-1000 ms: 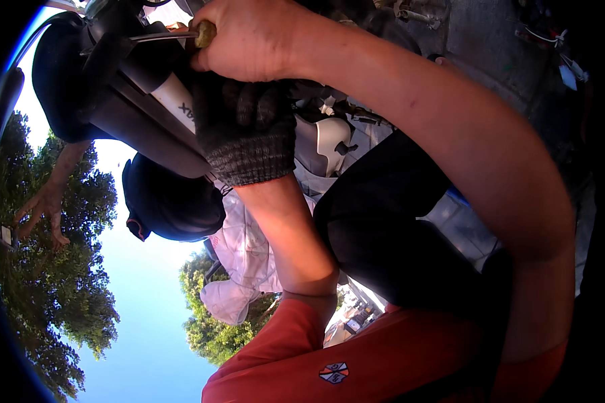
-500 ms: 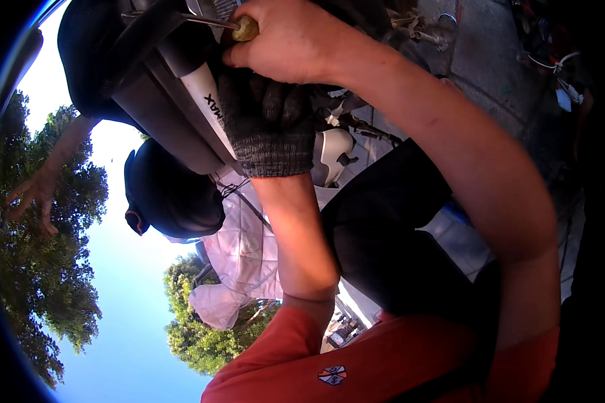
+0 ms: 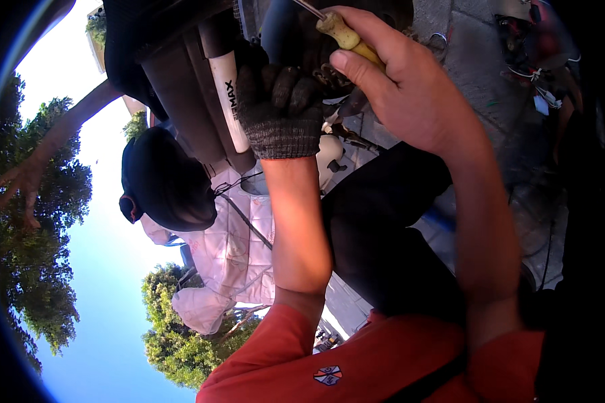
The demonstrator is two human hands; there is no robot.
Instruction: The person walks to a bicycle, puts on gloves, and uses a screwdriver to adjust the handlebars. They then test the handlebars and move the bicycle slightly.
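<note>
My left hand [image 3: 279, 111], in a dark knitted glove, has its fingers curled against dark vehicle parts beside a white fork tube [image 3: 227, 104] with black lettering; what lies under the fingers is hidden. Just above and to the right, my bare right hand [image 3: 400, 87] grips a screwdriver [image 3: 334, 30] by its worn yellow handle, its metal shaft pointing up-left out of the frame. A dark grey plastic panel [image 3: 175, 101] runs alongside the tube. Below my left hand's wrist, a cream-coloured part [image 3: 331, 149] shows among metal fittings.
A black rounded object [image 3: 165, 181] and a pink quilted cover [image 3: 242, 248] are at left. My bent dark-clad leg [image 3: 376, 195] lies between my arms. Dark items with wires [image 3: 534, 74] sit on grey paving [image 3: 470, 60] at right. Trees and sky fill the left edge.
My right hand has moved right and down, drawing the screwdriver away from the dark part at upper left. My left hand has shifted slightly up and right in the view.
</note>
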